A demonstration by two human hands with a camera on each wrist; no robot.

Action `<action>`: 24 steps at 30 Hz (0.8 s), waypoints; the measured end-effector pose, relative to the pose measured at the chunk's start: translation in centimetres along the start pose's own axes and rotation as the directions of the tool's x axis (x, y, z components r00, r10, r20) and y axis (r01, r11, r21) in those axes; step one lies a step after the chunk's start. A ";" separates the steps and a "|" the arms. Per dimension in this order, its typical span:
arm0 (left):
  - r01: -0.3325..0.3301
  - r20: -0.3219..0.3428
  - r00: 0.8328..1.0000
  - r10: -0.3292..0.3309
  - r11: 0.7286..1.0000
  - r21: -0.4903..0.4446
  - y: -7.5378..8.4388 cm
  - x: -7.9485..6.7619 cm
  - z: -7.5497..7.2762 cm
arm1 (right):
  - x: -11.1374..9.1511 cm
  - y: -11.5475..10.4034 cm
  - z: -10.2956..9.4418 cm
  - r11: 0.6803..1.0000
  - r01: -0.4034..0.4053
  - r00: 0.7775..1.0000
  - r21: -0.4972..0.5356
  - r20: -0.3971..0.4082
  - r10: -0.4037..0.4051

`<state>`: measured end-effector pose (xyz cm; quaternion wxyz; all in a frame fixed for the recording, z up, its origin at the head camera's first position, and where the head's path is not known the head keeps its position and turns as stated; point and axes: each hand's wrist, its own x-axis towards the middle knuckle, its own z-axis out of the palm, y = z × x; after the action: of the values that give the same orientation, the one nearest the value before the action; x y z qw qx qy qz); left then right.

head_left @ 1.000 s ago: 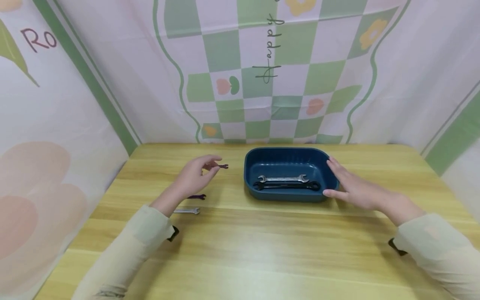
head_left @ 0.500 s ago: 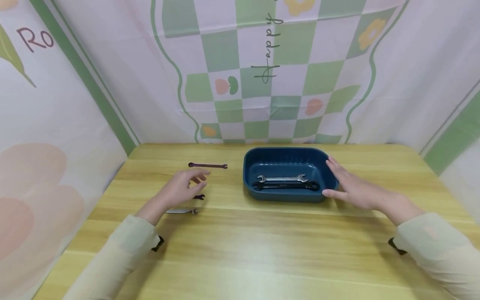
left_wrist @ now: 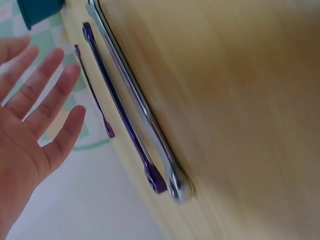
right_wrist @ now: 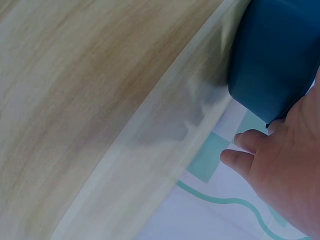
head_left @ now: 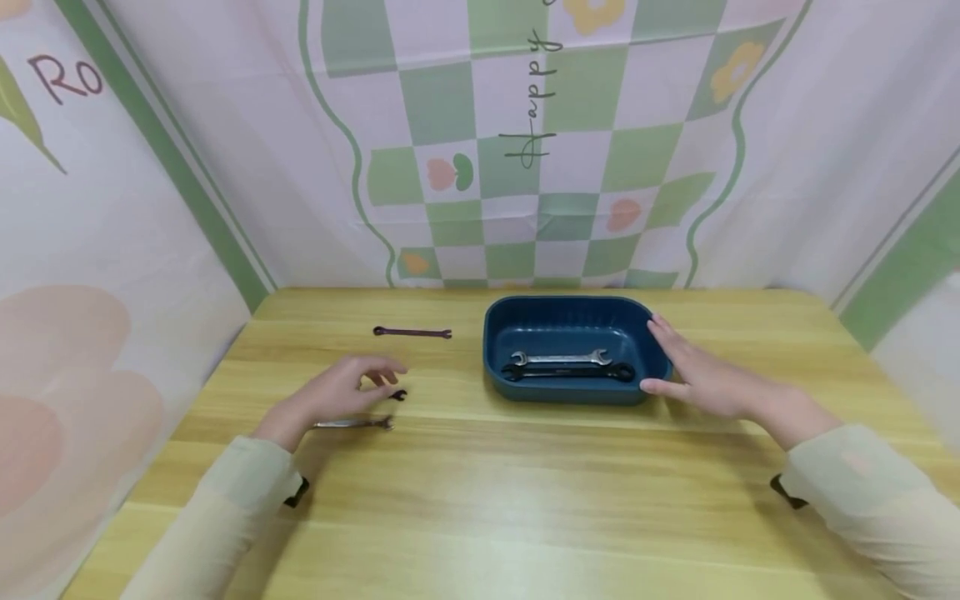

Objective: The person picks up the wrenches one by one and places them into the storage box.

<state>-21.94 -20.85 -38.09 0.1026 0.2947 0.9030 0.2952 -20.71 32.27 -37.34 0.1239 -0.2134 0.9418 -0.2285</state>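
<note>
My left hand (head_left: 337, 390), fingers loosely bent and holding nothing, hovers over a dark purple wrench (head_left: 399, 395). In the head view only that wrench's open end shows past the fingertips; its full length appears in the left wrist view. Closer to me lies a silver wrench (head_left: 352, 423), partly behind the hand. A smaller, thin purple wrench (head_left: 412, 332) lies farther back. My right hand (head_left: 712, 375) rests against the right end of a dark blue bin (head_left: 573, 392), fingers straight along the rim and thumb at the front corner. Inside the bin are a silver wrench (head_left: 561, 359) and a black wrench (head_left: 573, 372).
The wooden table (head_left: 525, 500) carries everything. A fabric backdrop (head_left: 442, 108) with green checks hangs right behind the table's far edge. Another printed cloth (head_left: 112, 292) hangs along the left side.
My left hand has moved left and toward me, away from the small purple wrench, which now shows whole on the table. The right hand stays on the bin.
</note>
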 end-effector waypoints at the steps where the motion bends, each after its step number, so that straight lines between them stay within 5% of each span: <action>1: 0.003 0.013 1.000 -0.003 1.000 0.005 -0.2 -0.1 -0.1 | 0.0 0.0 0.0 1.000 0.000 1.000 0.006 -0.002 0.000; 24: 0.073 0.082 0.993 -0.081 0.993 0.097 -2.3 -0.4 -0.8 | 0.1 0.3 0.2 1.000 -0.012 1.000 0.011 0.007 0.012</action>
<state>-22.97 -22.98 -38.85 0.1388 0.2768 0.9212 0.2355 -20.83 32.41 -37.70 0.1297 -0.2078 0.9413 -0.2324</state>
